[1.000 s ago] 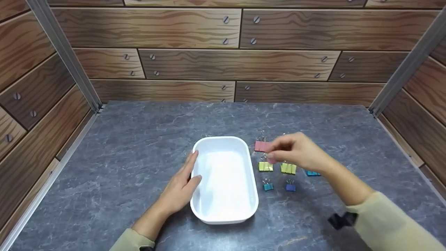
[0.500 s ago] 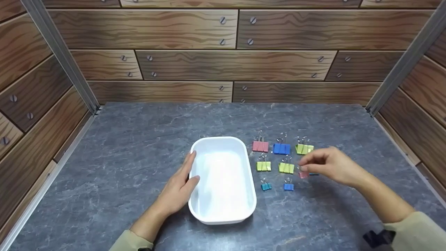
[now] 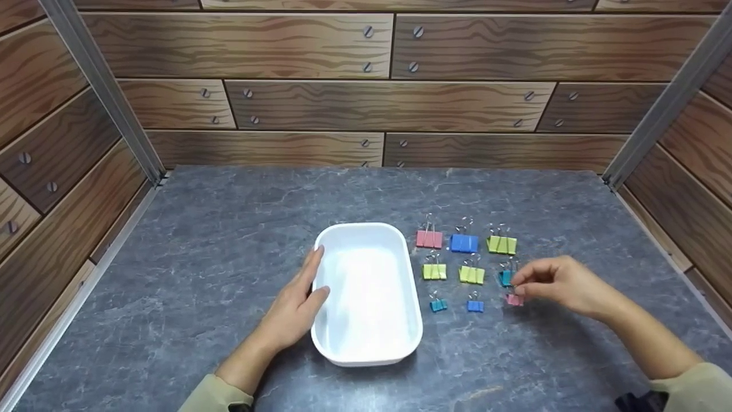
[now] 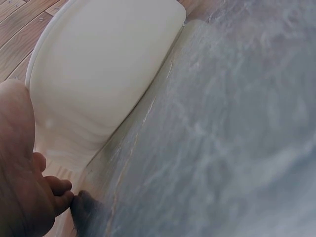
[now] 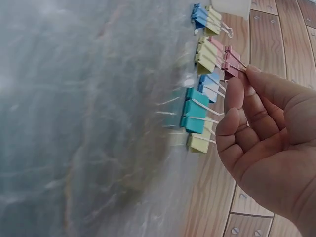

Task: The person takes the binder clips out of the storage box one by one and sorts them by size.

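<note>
In the head view, my left hand [image 3: 294, 309] rests against the left side of a white rectangular tray [image 3: 367, 361], fingertips and thumb at its rim. The left wrist view shows the tray's outer wall [image 4: 103, 64] beside this hand. My right hand [image 3: 566, 286] pinches a small pink binder clip [image 3: 514, 300] by its wire handles, between thumb and finger. In the right wrist view this pink clip [image 5: 231, 61] hangs from the fingertips. Just behind it in the head view is a teal binder clip [image 3: 505, 278], partly hidden by the fingers.
Binder clips stand in rows right of the tray: large pink [image 3: 429, 239], blue [image 3: 464, 243] and lime [image 3: 502, 245] at the back, two yellow-green ones [image 3: 434, 272] in the middle, small teal [image 3: 438, 305] and blue [image 3: 475, 306] in front. Wood-patterned walls [image 3: 320, 106] surround the grey tabletop [image 3: 229, 229].
My right hand has moved right and toward me with the small pink binder clip, from over the clip rows to beside the small blue one. My left hand has stayed on the tray.
</note>
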The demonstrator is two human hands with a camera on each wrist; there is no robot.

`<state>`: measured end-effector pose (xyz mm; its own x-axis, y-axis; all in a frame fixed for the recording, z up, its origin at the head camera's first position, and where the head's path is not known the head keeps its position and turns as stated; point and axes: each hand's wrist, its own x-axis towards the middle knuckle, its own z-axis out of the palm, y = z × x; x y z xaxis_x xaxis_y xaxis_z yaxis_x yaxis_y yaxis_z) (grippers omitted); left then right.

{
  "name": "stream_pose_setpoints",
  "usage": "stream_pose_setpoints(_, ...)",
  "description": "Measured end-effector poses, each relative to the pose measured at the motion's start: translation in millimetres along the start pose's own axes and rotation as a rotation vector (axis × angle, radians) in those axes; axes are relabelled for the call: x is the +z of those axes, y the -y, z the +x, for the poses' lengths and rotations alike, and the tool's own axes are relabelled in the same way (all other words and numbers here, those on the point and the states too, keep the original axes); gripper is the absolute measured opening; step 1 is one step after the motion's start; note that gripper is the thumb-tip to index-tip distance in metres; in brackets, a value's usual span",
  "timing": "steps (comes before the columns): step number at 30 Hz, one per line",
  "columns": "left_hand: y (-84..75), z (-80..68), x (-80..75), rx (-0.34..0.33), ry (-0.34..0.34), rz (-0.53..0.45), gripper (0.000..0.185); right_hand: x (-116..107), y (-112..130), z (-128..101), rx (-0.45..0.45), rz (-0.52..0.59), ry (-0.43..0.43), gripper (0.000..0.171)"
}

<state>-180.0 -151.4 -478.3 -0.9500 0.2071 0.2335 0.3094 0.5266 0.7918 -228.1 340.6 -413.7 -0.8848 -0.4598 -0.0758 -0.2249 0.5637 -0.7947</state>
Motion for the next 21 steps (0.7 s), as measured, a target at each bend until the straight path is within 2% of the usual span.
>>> stream_pose_setpoints(21, -0.6, 0.4, -0.6, -0.012, 0.019, -0.012, 0.068, 8.1, -12.3, 1.7, 0.086, -0.014, 0.043, 0.018)
